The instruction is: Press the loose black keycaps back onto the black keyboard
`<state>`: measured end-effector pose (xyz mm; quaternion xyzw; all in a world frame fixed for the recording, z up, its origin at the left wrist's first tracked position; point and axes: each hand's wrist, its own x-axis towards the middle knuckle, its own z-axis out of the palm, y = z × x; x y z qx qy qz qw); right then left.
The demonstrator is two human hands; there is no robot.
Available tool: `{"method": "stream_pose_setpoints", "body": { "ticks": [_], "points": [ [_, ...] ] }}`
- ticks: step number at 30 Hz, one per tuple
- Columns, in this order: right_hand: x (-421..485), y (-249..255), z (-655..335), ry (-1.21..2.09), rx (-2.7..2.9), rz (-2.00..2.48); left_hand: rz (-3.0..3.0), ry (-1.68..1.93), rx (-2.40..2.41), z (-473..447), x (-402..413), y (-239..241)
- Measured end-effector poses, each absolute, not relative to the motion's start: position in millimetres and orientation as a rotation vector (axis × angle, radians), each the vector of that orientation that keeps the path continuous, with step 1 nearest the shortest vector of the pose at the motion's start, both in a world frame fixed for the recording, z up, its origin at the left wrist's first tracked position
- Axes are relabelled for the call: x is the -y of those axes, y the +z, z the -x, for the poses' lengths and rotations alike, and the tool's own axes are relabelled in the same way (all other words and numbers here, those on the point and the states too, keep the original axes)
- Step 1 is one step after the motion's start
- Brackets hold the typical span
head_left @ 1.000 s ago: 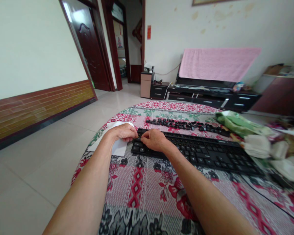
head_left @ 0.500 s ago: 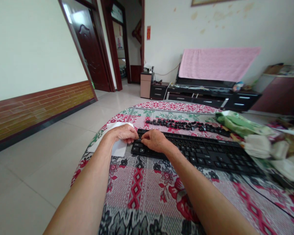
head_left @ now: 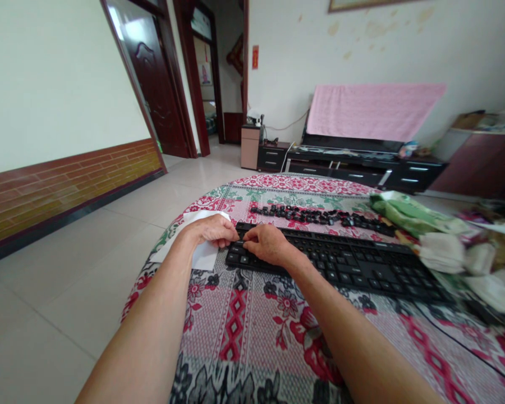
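A black keyboard lies at a slant across the table in the head view. My left hand is closed at its left end, fingertips against the edge of the keys. My right hand rests over the left part of the keys, thumb and fingers drawn together and pointing at my left fingertips. Whatever small thing is between the fingers of either hand is too small to make out. Behind the keyboard runs a long strip of loose black keycaps. White paper lies partly under my left hand.
A patterned cloth covers the round table. On the right are a green bag and pale folded cloths. A black cable trails toward the lower right. Beyond stands a black TV cabinet below a pink cloth.
Almost nothing differs. My right fingers have shifted very slightly, and both hands stay at the keyboard's left end.
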<state>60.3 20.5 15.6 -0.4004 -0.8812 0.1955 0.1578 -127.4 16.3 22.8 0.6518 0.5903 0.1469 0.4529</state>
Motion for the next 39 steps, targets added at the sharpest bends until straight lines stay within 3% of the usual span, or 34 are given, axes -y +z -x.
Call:
{"method": "stream_pose_setpoints", "body": {
  "ticks": [6,13,39],
  "points": [
    [-21,13,-59,0.582,2.488,1.131,-1.618,0.349,-1.463,125,-15,26],
    [-28,29,-78,0.861,2.331,1.062,-1.63,0.531,-1.488,125,-14,36],
    [-32,26,-82,0.76,2.334,1.048,-1.659,0.516,-1.415,123,-13,39]
  ]
}}
